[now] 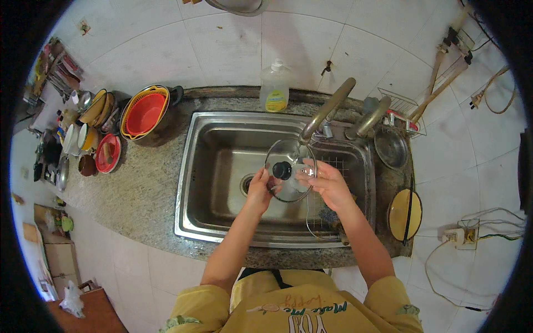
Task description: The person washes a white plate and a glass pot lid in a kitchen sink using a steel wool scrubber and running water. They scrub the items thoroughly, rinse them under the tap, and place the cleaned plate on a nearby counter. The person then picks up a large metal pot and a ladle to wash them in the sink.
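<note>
Over the steel sink [206,233] I hold a round glass pot lid [292,191] with a metal rim and a black knob. My left hand [259,188] grips its left edge. On the other side my right hand [328,180] holds the rim, with some fingers behind the glass. The lid is tilted beneath the spout of the curved faucet [327,111]. Water seems to run onto the glass, though the stream is hard to make out. Below my right hand, a wire rack [333,225] and a dark scrubber [328,215] sit at the sink's right side.
A clear bottle with a yellow label [276,89] stands behind the sink. On the left counter are a red basin [145,111] nested in a pot, a red plate [108,154] and several bowls. A metal bowl [391,149] and a round board [404,216] lie at right.
</note>
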### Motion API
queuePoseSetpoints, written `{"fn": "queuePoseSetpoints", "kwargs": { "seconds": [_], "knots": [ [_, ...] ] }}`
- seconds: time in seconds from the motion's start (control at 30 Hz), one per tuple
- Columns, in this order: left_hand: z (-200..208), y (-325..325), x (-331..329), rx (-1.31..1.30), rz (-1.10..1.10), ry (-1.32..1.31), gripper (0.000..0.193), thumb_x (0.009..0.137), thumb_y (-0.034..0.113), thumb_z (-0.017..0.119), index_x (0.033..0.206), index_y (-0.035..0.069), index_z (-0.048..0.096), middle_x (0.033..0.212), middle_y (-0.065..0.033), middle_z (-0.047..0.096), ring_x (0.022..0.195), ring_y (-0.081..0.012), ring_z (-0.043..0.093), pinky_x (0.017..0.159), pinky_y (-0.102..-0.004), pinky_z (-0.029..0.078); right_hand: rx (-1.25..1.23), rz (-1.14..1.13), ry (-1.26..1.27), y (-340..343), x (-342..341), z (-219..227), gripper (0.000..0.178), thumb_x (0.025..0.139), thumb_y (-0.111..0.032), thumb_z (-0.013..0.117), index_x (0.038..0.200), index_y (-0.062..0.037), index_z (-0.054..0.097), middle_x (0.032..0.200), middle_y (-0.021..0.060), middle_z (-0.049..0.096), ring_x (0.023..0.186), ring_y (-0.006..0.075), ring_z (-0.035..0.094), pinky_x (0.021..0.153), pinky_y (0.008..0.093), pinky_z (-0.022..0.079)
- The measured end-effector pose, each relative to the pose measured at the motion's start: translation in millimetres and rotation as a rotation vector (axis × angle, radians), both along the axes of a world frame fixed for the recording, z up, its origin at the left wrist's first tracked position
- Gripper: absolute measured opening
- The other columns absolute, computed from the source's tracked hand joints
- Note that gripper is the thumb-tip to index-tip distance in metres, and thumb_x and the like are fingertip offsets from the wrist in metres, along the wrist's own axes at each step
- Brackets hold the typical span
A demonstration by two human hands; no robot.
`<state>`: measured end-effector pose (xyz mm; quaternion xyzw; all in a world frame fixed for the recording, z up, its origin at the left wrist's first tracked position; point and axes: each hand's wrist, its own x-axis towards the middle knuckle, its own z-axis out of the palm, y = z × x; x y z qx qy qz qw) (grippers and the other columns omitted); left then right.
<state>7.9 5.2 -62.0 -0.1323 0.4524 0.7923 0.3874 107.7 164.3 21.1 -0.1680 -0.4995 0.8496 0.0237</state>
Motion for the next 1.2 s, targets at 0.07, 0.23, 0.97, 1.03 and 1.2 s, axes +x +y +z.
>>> {"fn": "queuePoseSetpoints", "kwargs": {
  "seconds": [0.07, 0.23, 0.97, 1.03, 1.2],
  "knots": [
    [7, 8, -2, -0.173, 0.040, 0.175, 0.035, 0.091, 0.026, 0.036, 0.119, 0.006, 0.042, 0.093, -0.0094, 0.051, 0.081, -0.0198, 0.049, 0.076, -0.0320, 0.040, 0.077, -0.030, 0.006, 0, -5, 0, 0.038, 0.079, 0.005, 0.046, 0.116, 0.0022, 0.042, 0.106, 0.0153, 0.054, 0.099, 0.0249, 0.053, 0.085, 0.0346, 0.042],
    [34, 4, -18, -0.669, 0.097, 1.101, 0.044, 0.085, 0.027, 0.049, 0.123, 0.005, 0.039, 0.107, -0.0156, 0.042, 0.098, -0.0257, 0.043, 0.087, -0.0349, 0.033, -0.035, -0.268, 0.179, -2, -19, -9, 0.031, 0.083, 0.003, 0.043, 0.114, 0.0014, 0.044, 0.102, 0.0113, 0.055, 0.095, 0.0222, 0.055, 0.081, 0.0317, 0.044],
    [53, 80, -30, -0.196, -0.203, 0.862, 0.022, 0.074, 0.019, 0.064, 0.076, 0.001, 0.052, 0.059, -0.0014, 0.049, 0.056, -0.0077, 0.043, 0.051, -0.0239, 0.036, 0.440, -0.702, 0.019, -25, 25, -38, 0.027, 0.086, -0.016, 0.048, 0.104, 0.0037, 0.050, 0.102, 0.0140, 0.054, 0.090, 0.0220, 0.055, 0.081, 0.0321, 0.046],
    [59, 72, -38, -0.260, -0.249, 0.793, 0.025, 0.072, 0.022, 0.065, 0.074, 0.000, 0.052, 0.059, -0.0017, 0.050, 0.056, -0.0073, 0.043, 0.051, -0.0234, 0.037, -0.058, -0.690, -0.167, -47, 24, -56, 0.020, 0.079, -0.010, 0.054, 0.097, -0.0014, 0.054, 0.091, 0.0092, 0.057, 0.082, 0.0185, 0.057, 0.073, 0.0268, 0.047],
    [44, 27, -55, -0.518, -0.090, 0.910, 0.026, 0.075, 0.025, 0.062, 0.079, 0.001, 0.052, 0.064, -0.0074, 0.054, 0.059, -0.0162, 0.051, 0.058, -0.0286, 0.041, 0.621, -0.114, -0.501, -83, -15, -138, 0.025, 0.075, -0.011, 0.056, 0.097, 0.0012, 0.054, 0.094, 0.0141, 0.057, 0.088, 0.0280, 0.055, 0.077, 0.0358, 0.045]
  ]
}}
